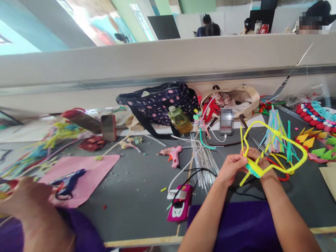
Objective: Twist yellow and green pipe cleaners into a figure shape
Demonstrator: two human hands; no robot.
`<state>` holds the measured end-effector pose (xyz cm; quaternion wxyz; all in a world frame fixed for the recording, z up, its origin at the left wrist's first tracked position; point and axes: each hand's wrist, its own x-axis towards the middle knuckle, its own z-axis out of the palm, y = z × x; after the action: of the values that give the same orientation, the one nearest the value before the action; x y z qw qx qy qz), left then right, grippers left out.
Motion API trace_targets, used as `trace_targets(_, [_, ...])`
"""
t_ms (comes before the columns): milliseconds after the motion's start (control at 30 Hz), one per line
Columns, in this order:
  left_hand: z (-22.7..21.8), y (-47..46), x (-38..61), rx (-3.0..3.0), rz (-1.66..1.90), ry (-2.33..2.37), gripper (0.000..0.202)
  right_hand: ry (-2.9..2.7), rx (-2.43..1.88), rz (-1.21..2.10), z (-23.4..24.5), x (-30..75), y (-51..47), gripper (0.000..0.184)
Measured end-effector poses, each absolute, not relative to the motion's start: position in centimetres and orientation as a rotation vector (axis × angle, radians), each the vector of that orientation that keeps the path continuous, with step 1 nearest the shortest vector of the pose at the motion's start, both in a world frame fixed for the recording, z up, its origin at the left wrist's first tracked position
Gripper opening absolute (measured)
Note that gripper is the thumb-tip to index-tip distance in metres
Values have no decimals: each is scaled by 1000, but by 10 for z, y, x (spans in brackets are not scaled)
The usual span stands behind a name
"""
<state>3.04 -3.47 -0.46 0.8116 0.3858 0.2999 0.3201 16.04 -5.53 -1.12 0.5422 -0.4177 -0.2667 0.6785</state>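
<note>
While left hand (pixel 231 170) and right hand (pixel 254 154) pinch, yellow loop (pixel 256 170) between fingers (pixel 243 160)

On the surface (pixel 136 196), a glue gun (pixel 173 154) is laid at the middle, with a bundle of rods (pixel 203 164) just right of it. Farther back, a bottle (pixel 180 120) is stood before the right end of a duffel bag (pixel 157 101), with a tote bag (pixel 245 98) beyond it to the right. A pipe-cleaner loop (pixel 256 170) is held over the near right.

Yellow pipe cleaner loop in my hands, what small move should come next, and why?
Probably wrap the short loose end around the bunched joint. Both the left hand and the right hand pinch the yellow pipe cleaner loop where its strands meet beside a teal piece, and that end sticks out free below, so the joint looks unsecured.
</note>
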Motion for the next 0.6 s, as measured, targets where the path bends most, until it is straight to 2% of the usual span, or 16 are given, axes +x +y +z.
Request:
trace_targets(167, [-7,-36,35,837,796,698,33,-600,-966,1612,-13,159,-51,25])
trace_targets(400, [-9,-26,37,649,1270,888,29,-467,-1011,1348,-8,157,-44,29])
trace_targets(500, [-10,-24,35,638,1331,914,29,-607,-1048,1286,-11,153,-45,36])
trace_targets(600, [-11,-23,34,640,1326,912,30,-771,-1127,1125,-13,149,-46,31])
